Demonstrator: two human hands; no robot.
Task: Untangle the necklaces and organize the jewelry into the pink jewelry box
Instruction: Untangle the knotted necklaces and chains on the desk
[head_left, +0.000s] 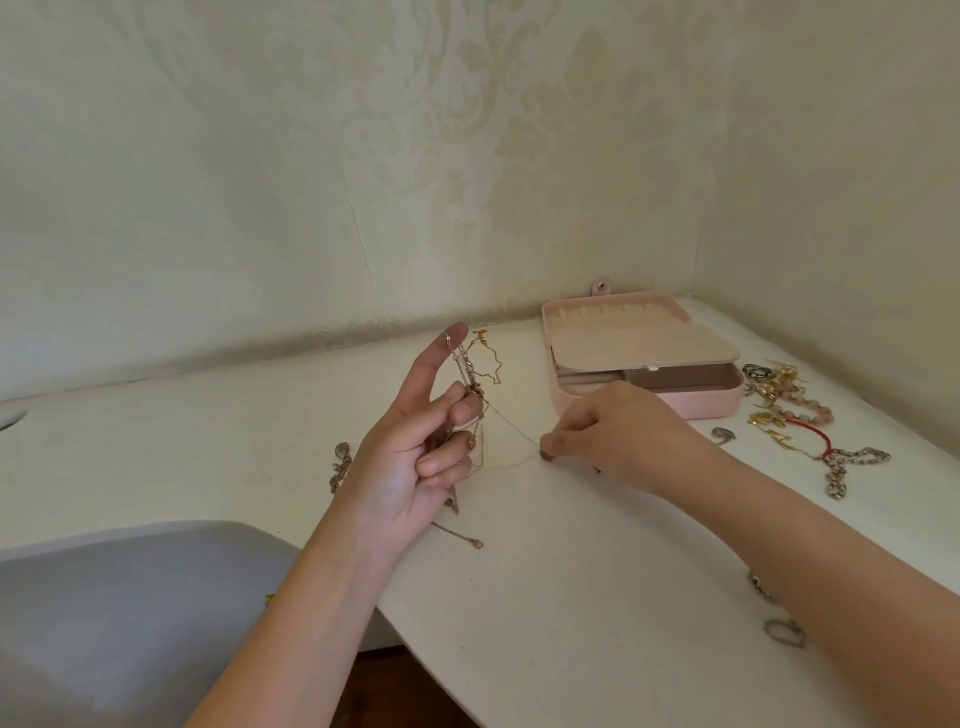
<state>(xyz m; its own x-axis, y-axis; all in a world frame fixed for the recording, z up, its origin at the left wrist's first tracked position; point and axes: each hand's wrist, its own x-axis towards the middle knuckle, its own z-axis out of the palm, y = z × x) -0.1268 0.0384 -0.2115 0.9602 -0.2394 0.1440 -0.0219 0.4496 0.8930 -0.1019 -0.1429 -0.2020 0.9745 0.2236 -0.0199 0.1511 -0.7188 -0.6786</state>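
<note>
Rings (784, 633) lie loose at the near edge. Left hand (415, 447) grips the tangled necklaces (470, 400); right hand (613, 431) pinches one fine strand (511, 423) — taut, I think — near the open pink jewelry box (691, 404), far right. Tugging harder could cinch the necklaces tighter or snap it.

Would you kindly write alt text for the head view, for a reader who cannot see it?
Over a white table, the left hand holds up a tangle of thin necklaces while the right hand pinches one fine chain drawn sideways. An open pink jewelry box and loose jewelry lie to the right.
</note>
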